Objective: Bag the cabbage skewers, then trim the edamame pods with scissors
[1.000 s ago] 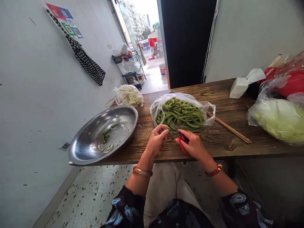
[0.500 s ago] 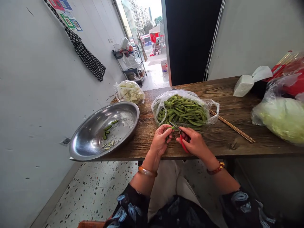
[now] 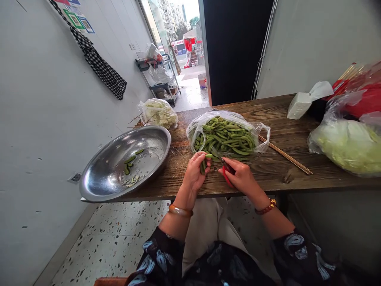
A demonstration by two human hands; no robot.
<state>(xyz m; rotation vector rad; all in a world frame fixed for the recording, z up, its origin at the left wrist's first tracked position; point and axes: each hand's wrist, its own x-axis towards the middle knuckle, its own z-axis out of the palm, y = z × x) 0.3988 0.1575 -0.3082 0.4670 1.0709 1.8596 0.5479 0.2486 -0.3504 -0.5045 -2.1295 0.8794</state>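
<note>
My left hand (image 3: 195, 171) is closed on green edamame pods (image 3: 203, 165), one pinched at the fingertips and more in the palm. In my right hand (image 3: 239, 174) are scissors with red handles (image 3: 227, 177), their blades pointing up and left, just right of the pinched pod. Behind both hands lies an open clear plastic bag (image 3: 195, 129) heaped with edamame (image 3: 228, 135). To the left, a wide steel basin (image 3: 102, 174) holds several pods (image 3: 129, 159) and small pale scraps (image 3: 131, 181).
A bag of pale florets (image 3: 159, 113) stands behind the basin. Wooden skewers (image 3: 287, 156) lie on the wooden table (image 3: 258, 178) right of the edamame. Farther right are a tissue pack (image 3: 298, 105) and a bag of pale green vegetable (image 3: 351, 145). The basin overhangs the table's front edge.
The scissors have moved off the pod and slightly right, their blades now closer together. My left hand has drawn a little to the left. The whole view has shifted slightly.
</note>
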